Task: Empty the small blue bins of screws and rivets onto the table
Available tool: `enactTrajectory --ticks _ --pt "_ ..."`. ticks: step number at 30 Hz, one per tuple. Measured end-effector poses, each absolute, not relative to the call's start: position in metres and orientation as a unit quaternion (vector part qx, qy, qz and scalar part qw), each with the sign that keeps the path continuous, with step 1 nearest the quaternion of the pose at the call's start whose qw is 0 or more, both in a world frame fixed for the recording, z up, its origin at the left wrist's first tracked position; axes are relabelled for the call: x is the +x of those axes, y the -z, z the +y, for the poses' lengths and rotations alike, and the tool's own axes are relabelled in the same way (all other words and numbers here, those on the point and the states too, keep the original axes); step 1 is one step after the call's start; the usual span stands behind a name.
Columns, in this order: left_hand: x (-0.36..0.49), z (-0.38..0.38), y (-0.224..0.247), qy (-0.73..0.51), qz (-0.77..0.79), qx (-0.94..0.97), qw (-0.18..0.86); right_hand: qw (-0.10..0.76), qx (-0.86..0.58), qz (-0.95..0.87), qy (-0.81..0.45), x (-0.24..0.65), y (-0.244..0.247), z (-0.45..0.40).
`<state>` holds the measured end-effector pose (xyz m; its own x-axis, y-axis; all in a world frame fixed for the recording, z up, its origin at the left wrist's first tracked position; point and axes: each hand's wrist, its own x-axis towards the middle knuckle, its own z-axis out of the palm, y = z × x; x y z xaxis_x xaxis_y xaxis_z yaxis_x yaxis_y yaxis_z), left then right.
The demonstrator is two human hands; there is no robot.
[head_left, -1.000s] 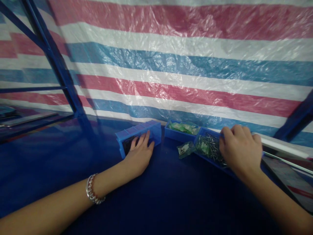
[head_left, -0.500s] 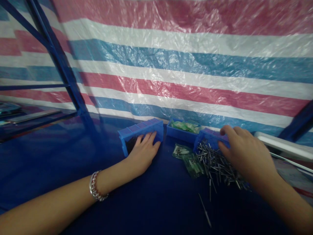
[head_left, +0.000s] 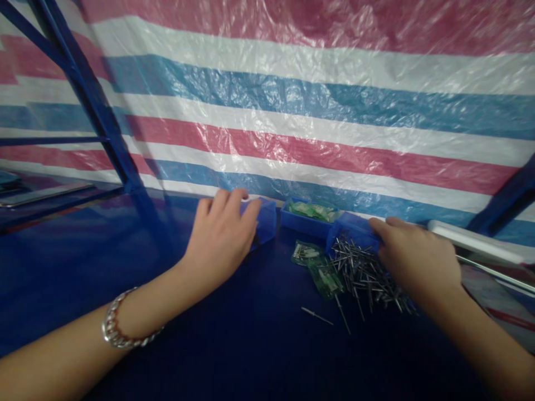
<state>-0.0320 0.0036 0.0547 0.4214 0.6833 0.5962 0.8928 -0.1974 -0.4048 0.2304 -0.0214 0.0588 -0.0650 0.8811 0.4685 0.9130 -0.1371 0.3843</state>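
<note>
My left hand [head_left: 219, 236] reaches over the top of a blue plastic bin [head_left: 265, 220] lying on its side, fingers curled on its upper edge. My right hand [head_left: 412, 256] grips a second blue bin [head_left: 353, 229] that is tipped over. A pile of thin metal pins [head_left: 365, 273] lies spilled from it onto the dark blue table [head_left: 259, 345], with two small clear green packets [head_left: 320, 273] beside them. One pin [head_left: 317, 316] lies apart, nearer to me. A third blue bin [head_left: 307, 218] with green packets stands upright between the two.
A striped red, white and blue tarp [head_left: 317, 111] hangs behind the table. A blue metal frame post [head_left: 98, 106] stands at the left, another [head_left: 507, 203] at the right. A white tube [head_left: 472, 242] lies at the right edge. A bracelet [head_left: 119, 328] circles my left wrist.
The right bin went from upright with pins inside to tipped over, and the pins spilled onto the table. My left hand moved from the left bin's open front up onto its top edge.
</note>
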Motion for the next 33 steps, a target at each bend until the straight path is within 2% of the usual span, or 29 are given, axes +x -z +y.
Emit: enactTrajectory --ticks 4,12,27,33 --pt "-0.045 0.015 -0.065 0.114 -0.566 -0.741 0.344 0.043 -0.656 -0.654 0.375 0.218 -0.049 -0.022" --pt "-0.046 0.024 -0.063 0.051 -0.570 -0.764 0.298 0.048 -0.644 -0.657 0.389 0.209 -0.040 -0.020" --pt "-0.031 0.000 -0.057 0.051 -0.542 -0.776 0.319 0.037 -0.634 -0.688 0.352 0.201 -0.043 -0.033" --pt "-0.023 -0.008 -0.053 0.065 -0.517 -0.793 0.315 -0.027 -0.663 -0.696 0.274 0.189 -0.045 -0.037"
